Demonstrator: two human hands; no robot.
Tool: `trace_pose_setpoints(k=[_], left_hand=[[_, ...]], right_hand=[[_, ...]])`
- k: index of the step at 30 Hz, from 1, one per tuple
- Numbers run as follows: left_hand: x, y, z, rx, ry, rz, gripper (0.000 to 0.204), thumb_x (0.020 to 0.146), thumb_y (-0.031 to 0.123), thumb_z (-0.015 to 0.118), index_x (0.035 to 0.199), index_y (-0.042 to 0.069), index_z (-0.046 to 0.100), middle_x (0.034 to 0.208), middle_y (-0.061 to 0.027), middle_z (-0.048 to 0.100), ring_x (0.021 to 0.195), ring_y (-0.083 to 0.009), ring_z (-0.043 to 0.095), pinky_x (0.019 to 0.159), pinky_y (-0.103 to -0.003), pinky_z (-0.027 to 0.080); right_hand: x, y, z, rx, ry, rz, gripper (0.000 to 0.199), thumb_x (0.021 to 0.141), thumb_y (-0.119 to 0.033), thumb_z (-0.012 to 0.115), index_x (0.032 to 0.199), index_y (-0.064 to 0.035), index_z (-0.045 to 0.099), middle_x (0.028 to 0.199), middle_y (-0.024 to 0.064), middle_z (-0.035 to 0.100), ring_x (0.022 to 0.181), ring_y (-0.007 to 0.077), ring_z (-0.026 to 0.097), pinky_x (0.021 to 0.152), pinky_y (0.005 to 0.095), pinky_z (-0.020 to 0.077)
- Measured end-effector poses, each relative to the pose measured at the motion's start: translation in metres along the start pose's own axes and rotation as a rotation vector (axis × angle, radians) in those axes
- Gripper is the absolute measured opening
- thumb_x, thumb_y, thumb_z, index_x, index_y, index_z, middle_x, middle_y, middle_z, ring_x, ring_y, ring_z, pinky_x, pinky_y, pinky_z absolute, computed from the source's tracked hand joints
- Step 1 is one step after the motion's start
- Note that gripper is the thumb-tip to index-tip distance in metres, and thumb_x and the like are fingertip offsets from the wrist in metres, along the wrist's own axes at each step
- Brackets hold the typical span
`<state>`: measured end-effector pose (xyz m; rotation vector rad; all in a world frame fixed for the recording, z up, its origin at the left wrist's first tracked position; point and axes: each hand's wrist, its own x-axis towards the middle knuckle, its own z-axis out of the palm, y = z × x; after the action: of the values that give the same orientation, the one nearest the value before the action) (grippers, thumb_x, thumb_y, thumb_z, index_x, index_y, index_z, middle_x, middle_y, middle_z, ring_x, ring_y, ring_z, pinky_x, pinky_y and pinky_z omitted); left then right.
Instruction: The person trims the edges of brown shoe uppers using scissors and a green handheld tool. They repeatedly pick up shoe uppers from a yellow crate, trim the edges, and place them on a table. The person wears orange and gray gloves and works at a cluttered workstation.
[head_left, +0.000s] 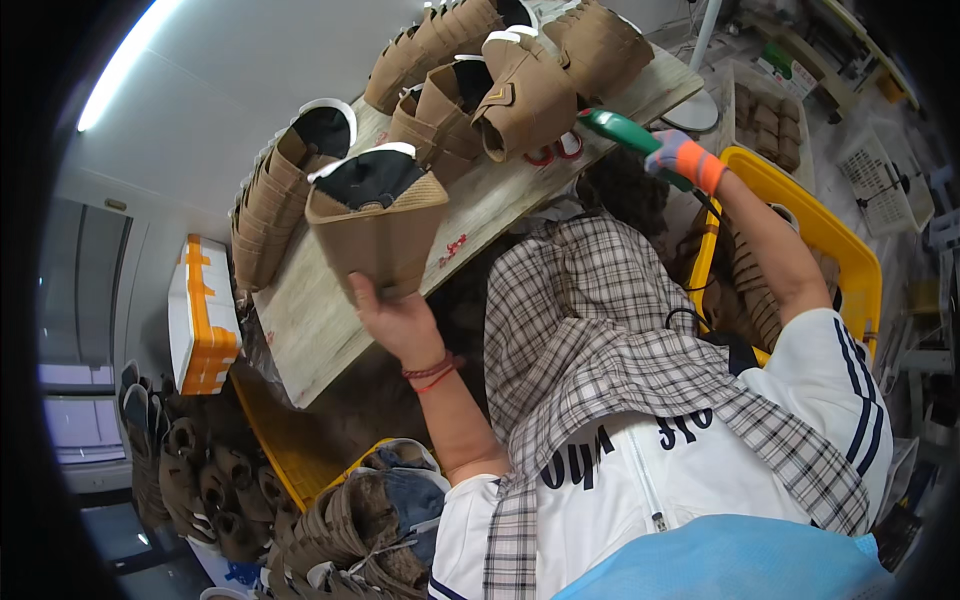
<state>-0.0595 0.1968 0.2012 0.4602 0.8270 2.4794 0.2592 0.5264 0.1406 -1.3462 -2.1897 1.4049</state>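
left hand (400,325) grips brown upper (375,240) near table (310,335) edge, right hand (688,162) grips green tool (625,132).

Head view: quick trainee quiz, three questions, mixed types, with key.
1. Which hand wears the glove?
2. What colour is the tool? A: red. B: green. C: white.
3. True or false: the left hand holds a brown piece with a dark lining.

Key: 1. The right hand. 2. B. 3. True.
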Motion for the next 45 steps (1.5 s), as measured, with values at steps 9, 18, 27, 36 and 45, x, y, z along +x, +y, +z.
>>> trace_pose_setpoints(k=[9,18,27,36,45], left_hand=[[-0.003,0.083,-0.059,-0.484,0.084,-0.273,0.035,0.093,0.020,0.051,0.122,0.000,0.052,0.127,-0.0173,0.054,0.118,-0.0308,0.051,0.099,-0.051,0.042],[-0.030,0.068,-0.069,-0.525,0.133,-0.453,0.031,0.096,0.014,0.042,0.118,-0.004,0.053,0.123,-0.0199,0.056,0.115,-0.0310,0.054,0.100,-0.048,0.043],[-0.037,0.061,-0.056,-0.547,0.082,-0.570,0.033,0.097,0.013,0.040,0.122,-0.005,0.050,0.126,-0.0209,0.054,0.117,-0.0313,0.052,0.102,-0.047,0.041],[-0.038,0.042,-0.055,-0.512,0.059,-0.601,0.031,0.096,0.013,0.043,0.121,-0.004,0.050,0.123,-0.0204,0.055,0.115,-0.0308,0.054,0.099,-0.047,0.043],[-0.062,0.033,-0.033,-0.491,-0.018,-0.428,0.035,0.097,0.016,0.046,0.129,0.002,0.047,0.132,-0.0143,0.050,0.121,-0.0294,0.048,0.105,-0.050,0.036]], right_hand=[[-0.073,0.006,0.004,0.563,0.213,-0.237,0.028,0.077,-0.011,0.072,0.101,-0.0026,0.059,0.077,-0.0005,0.059,0.066,0.0070,0.054,0.060,0.0219,0.0438],[-0.101,-0.068,0.104,-0.242,0.299,-1.001,0.047,0.064,-0.038,0.082,0.096,-0.0083,0.066,0.071,0.0100,0.064,0.061,0.0266,0.062,0.059,0.0318,0.0504],[-0.101,-0.061,0.110,-0.375,0.260,-1.115,0.049,0.059,-0.043,0.082,0.089,-0.0091,0.065,0.066,0.0066,0.061,0.056,0.0257,0.058,0.057,0.0329,0.0473],[-0.108,-0.059,0.113,-0.364,0.223,-1.128,0.048,0.057,-0.043,0.083,0.088,-0.0122,0.065,0.066,0.0045,0.061,0.058,0.0236,0.057,0.059,0.0313,0.0460],[-0.118,-0.081,0.131,-0.250,0.217,-1.121,0.053,0.056,-0.043,0.084,0.094,-0.0097,0.066,0.068,0.0058,0.062,0.060,0.0243,0.059,0.061,0.0318,0.0480]])
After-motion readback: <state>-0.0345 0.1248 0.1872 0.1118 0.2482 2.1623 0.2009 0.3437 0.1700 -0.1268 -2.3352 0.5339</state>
